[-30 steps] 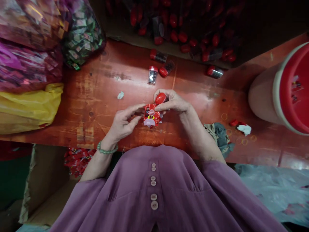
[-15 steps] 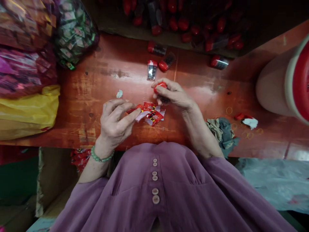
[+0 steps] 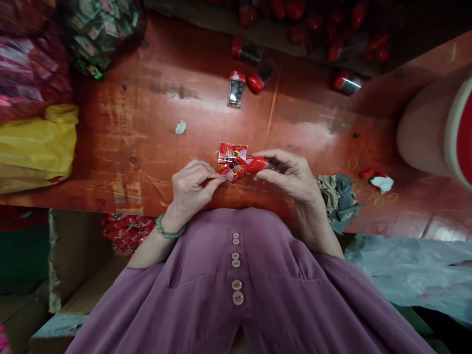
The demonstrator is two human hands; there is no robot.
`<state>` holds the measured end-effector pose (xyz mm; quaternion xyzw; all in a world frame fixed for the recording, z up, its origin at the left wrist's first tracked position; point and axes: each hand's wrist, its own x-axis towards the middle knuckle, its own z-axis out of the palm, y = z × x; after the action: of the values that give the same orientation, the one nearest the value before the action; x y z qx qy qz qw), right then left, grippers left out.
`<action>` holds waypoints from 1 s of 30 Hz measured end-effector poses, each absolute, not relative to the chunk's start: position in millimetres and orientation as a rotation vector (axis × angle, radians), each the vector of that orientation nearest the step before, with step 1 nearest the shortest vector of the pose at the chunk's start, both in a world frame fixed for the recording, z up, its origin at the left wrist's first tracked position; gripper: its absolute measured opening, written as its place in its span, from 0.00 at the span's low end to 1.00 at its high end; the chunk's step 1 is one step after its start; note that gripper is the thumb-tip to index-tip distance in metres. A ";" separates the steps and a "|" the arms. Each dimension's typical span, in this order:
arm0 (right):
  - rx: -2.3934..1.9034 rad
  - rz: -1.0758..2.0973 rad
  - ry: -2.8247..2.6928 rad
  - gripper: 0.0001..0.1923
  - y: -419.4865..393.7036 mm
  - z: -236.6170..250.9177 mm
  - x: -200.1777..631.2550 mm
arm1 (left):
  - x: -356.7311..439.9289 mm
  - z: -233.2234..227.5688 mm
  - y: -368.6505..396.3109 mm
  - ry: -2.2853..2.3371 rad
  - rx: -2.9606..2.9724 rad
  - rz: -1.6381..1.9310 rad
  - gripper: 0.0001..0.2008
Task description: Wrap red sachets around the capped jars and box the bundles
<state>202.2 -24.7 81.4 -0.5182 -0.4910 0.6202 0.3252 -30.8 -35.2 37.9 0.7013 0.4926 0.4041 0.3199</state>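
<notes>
My right hand (image 3: 289,174) is wrapped round a small clear jar with a red lid (image 3: 258,165), tilted so that the lid points left. Dark contents show through its wall. My left hand (image 3: 195,184) pinches the left corner of a red printed label (image 3: 238,169) between thumb and fingers. The label's right end meets the jar's lid; whether it sticks there I cannot tell. Just behind it another red label (image 3: 226,151) lies flat on the table. Farther back stands a jar with a red lid (image 3: 236,89), and two more jars lie beside it.
A box of red-lidded jars (image 3: 295,34) spans the back. Filled bags (image 3: 33,78) and a yellow bag (image 3: 40,142) line the left. On the right are a large bucket (image 3: 424,132), crumpled cloth (image 3: 341,199) and rubber bands (image 3: 353,162).
My right hand has brought the jar down and turned its lid toward the left. My left hand has shifted right with a label from the small pile. The view has tilted slightly.
</notes>
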 end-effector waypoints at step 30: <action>-1.009 1.828 -2.195 0.11 -14.3 77.0 200.5 | -18.7 38.4 -45.9 1.010 1.381 0.705 0.04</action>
<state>200.5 -14.3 77.0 -0.3326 -0.7234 0.6024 0.0562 -18.7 -45.9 38.4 0.5962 0.4361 0.3045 0.6014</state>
